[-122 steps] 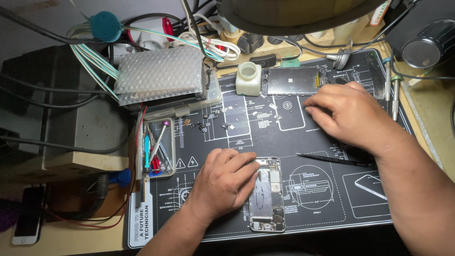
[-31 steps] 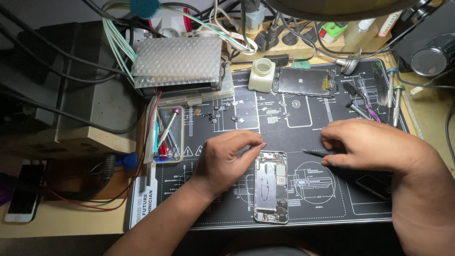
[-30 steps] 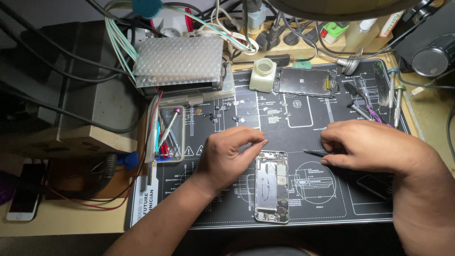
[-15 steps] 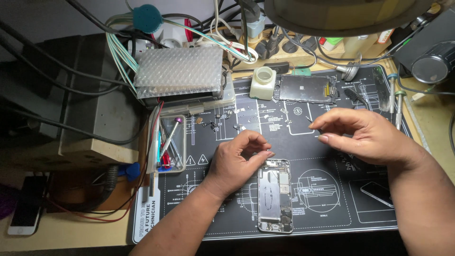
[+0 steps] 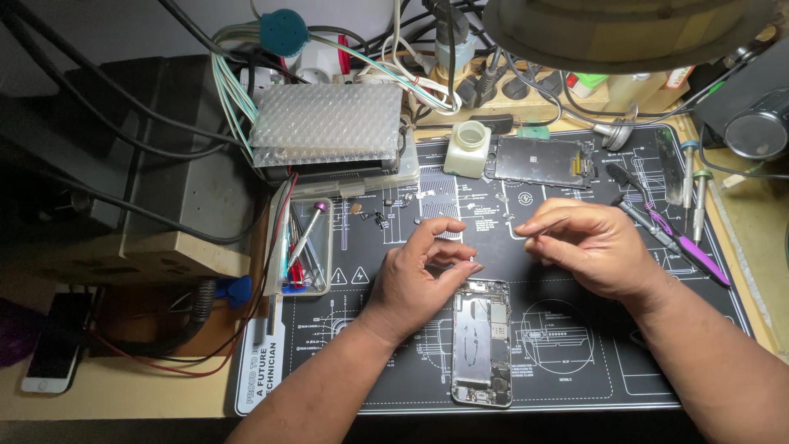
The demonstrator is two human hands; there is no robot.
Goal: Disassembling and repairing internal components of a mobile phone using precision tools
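An opened phone point(image 5: 482, 341), its back off and its metal insides showing, is lying lengthwise on the black printed work mat point(image 5: 575, 362) near the mat's front edge. The left hand point(image 5: 419, 275) is resting just beside the phone's top left corner, fingers curled, with the thumb and forefinger drawn close together above the top edge; whether something tiny is pinched between them is too small to tell. The right hand point(image 5: 596, 247) is hovering over the mat to the upper right of the phone, apart from it, fingers loosely bent and the forefinger and thumb pointing left toward the other hand; whether it is gripping anything cannot be told.

Behind the hands, a detached phone screen point(image 5: 538, 160) is lying face down near the mat's far edge, with a small pale bottle point(image 5: 467, 150) just beside it on the left. Screwdrivers and a purple-handled tool point(image 5: 686, 247) are lying along the mat's right side. On the left, a clear tray of tools point(image 5: 302, 247) is sitting at the mat's edge, below a box wrapped in bubble wrap point(image 5: 329, 123). A white phone point(image 5: 56, 345) is lying on the tabletop at the far left.
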